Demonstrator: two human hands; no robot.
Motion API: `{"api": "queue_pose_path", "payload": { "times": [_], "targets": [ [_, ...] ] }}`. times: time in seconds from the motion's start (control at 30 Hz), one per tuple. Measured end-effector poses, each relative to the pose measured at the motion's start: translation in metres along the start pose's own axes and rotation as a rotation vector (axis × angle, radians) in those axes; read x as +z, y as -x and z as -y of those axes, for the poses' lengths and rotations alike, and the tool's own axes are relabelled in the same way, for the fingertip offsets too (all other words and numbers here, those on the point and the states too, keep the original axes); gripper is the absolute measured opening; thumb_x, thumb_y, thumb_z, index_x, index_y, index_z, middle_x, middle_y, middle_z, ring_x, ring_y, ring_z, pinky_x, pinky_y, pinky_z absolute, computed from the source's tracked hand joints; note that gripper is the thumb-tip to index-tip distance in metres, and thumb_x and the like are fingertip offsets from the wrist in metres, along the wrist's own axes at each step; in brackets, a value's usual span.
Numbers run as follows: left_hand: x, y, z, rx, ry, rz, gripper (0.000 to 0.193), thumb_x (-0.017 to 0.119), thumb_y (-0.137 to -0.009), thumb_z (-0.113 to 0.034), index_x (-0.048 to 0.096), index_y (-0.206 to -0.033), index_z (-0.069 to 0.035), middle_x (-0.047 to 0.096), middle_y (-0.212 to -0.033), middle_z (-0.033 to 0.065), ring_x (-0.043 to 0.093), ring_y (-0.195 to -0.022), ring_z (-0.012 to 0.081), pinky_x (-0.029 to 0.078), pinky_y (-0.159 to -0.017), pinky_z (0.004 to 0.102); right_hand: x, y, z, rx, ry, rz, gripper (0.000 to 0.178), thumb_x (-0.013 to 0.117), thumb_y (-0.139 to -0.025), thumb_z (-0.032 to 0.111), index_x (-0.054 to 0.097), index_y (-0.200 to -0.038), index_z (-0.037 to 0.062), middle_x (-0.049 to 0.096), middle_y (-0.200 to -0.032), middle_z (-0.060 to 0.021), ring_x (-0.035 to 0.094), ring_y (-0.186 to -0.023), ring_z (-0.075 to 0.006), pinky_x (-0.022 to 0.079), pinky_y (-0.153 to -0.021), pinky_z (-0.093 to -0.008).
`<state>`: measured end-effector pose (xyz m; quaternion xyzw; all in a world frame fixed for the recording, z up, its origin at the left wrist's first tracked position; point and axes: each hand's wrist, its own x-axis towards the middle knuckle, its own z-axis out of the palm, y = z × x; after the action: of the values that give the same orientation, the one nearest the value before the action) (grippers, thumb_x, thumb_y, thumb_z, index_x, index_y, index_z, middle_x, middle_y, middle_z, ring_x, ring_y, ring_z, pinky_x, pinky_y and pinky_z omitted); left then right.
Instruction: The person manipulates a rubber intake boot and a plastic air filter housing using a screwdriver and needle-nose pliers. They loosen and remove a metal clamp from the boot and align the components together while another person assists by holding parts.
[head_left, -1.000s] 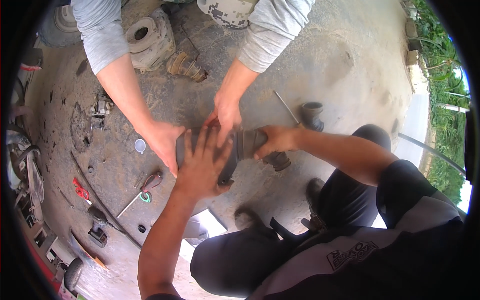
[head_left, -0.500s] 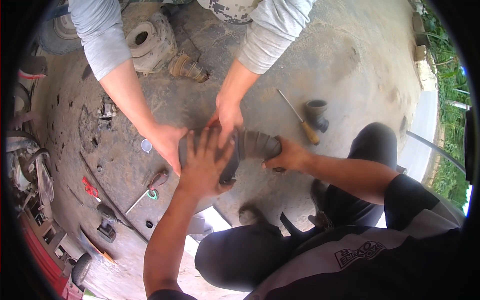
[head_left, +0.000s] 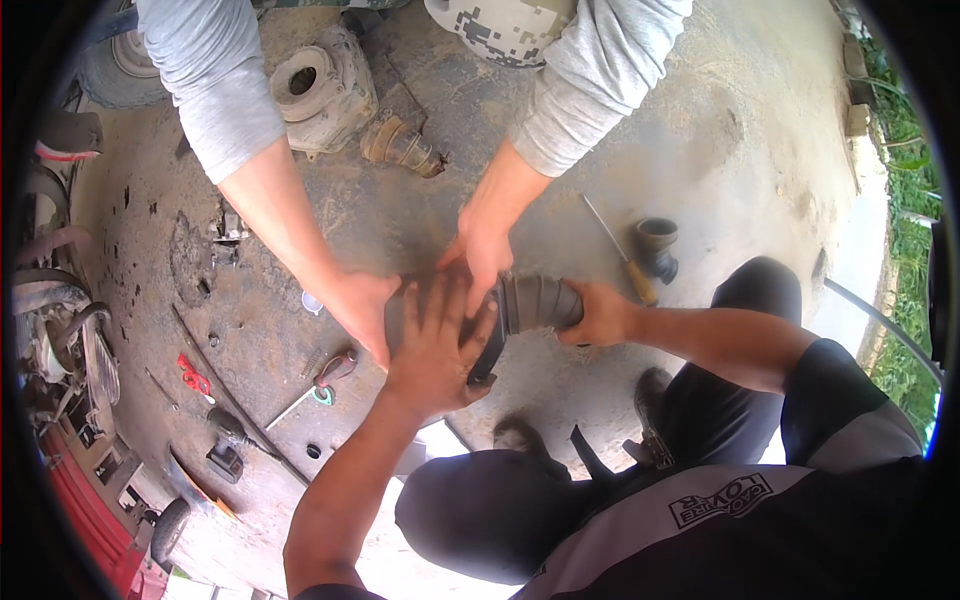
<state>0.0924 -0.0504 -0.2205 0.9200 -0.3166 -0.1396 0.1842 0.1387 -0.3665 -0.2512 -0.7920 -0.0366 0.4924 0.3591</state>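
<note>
My left hand (head_left: 432, 360) lies on a dark box-shaped housing (head_left: 402, 312), fingers spread over its top and thumb along its side edge. A ribbed black rubber hose (head_left: 538, 303) joins the housing's right side. Around the hose's far right end my right hand (head_left: 603, 312) is closed. Another person's two hands (head_left: 360, 305) (head_left: 485, 255), reaching in from the top, press on the same housing from its left and far sides. Their fingers and mine hide much of it, and the joint with the hose is partly covered.
A screwdriver (head_left: 640, 282) and a black elbow pipe (head_left: 656, 248) lie to the right. Leftward are another screwdriver (head_left: 337, 370), a power tool (head_left: 226, 460) and a long rod (head_left: 235, 395). Farther off sit a dirty casting (head_left: 335, 100) and a ribbed brownish hose (head_left: 400, 147).
The whole view has shifted, so the scene sits slightly farther right and lower. All four hands keep about the same places on the housing and hose.
</note>
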Motion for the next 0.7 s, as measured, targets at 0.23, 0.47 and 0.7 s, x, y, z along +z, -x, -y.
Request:
{"api": "queue_pose_path", "payload": {
  "times": [0.23,0.47,0.7],
  "targets": [
    [0.000,0.009,0.002,-0.031,-0.021,-0.010,0.117,0.092,-0.059,-0.053,0.046,-0.159,-0.016,0.035,-0.160,0.0352,0.031,-0.150,0.0575,0.015,-0.121,0.0797,-0.009,0.006,0.032,0.062,-0.006,0.004,0.061,0.088,-0.074,0.027,0.066,-0.124,-0.0013,0.076,-0.102,-0.0208,0.074,-0.097,-0.0315,0.058,-0.088,-0.0428],
    [-0.004,0.007,0.002,-0.074,-0.101,0.072,0.118,0.089,-0.063,-0.058,0.041,-0.163,-0.016,0.031,-0.160,0.0364,0.026,-0.151,0.0579,0.015,-0.120,0.0799,0.010,0.007,0.040,0.118,-0.132,-0.077,0.055,0.086,-0.076,0.027,0.067,-0.118,-0.0038,0.077,-0.088,-0.0118,0.076,-0.073,-0.0211,0.063,-0.071,-0.0382],
    [-0.002,-0.007,-0.010,-0.145,-0.112,0.036,0.118,0.090,-0.064,-0.060,0.042,-0.162,-0.015,0.030,-0.162,0.0350,0.027,-0.151,0.0567,0.017,-0.120,0.0796,-0.021,-0.019,0.031,0.107,-0.080,0.038,0.059,0.089,-0.076,0.029,0.068,-0.122,-0.0020,0.079,-0.094,-0.0142,0.078,-0.080,-0.0197,0.064,-0.073,-0.0373]
  ]
}}
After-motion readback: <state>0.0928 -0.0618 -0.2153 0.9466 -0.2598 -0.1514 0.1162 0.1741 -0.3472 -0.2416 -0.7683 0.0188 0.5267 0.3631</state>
